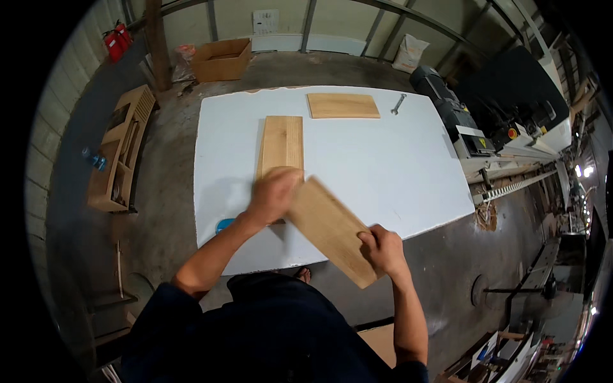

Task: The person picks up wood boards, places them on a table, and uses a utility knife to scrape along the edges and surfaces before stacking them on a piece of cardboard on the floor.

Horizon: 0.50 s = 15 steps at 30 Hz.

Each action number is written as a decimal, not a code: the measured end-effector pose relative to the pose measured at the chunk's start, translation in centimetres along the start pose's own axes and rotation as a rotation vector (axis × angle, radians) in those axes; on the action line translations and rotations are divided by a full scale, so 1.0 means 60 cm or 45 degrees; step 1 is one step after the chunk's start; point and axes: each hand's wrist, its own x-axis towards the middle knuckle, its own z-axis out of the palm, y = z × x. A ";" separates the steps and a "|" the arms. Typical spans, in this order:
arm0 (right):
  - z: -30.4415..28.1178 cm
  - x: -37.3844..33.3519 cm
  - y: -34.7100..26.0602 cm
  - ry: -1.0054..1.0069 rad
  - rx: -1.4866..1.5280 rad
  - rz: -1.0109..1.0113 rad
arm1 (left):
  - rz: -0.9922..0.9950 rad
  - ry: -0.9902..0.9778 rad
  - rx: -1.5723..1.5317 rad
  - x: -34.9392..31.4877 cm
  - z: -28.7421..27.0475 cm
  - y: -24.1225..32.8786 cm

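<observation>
A flat wooden board [332, 233] is held at a slant over the near edge of the white table [383, 166]. My right hand [383, 250] grips its lower right end, with the thumb on the upper face. At its upper left end is my left hand [274, 195], smeared by motion, so its fingers and anything in them cannot be made out. Beyond that hand a second wooden board [283, 142] lies lengthwise, its near end hidden. A third wooden board [343, 106] lies crosswise at the far edge. Left of my left wrist sits a small blue object [225, 225], partly covered.
A wrench [398, 104] lies at the table's far right. Machinery with a motor [440, 89] stands close on the right. On the left floor is a wooden cabinet [121, 150] with a blue bottle [94, 158]. A cardboard box [221, 60] and white sack [410, 53] stand behind.
</observation>
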 end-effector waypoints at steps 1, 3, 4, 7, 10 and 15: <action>0.007 -0.012 0.013 0.117 0.170 0.168 | -0.160 0.168 0.189 -0.025 -0.016 -0.028; 0.025 -0.028 0.042 0.095 0.409 0.355 | -0.171 -0.128 0.596 -0.117 -0.052 -0.112; 0.032 -0.038 0.059 0.080 0.654 0.570 | -0.247 -0.261 0.704 -0.152 -0.061 -0.114; 0.042 -0.042 0.046 0.133 1.204 0.674 | -0.289 -0.460 0.716 -0.217 -0.088 -0.139; 0.056 -0.032 0.041 0.193 1.376 0.696 | -0.311 -0.599 0.638 -0.232 -0.076 -0.154; 0.069 -0.020 0.016 0.272 1.426 0.572 | -0.607 -0.497 0.023 -0.159 -0.070 -0.090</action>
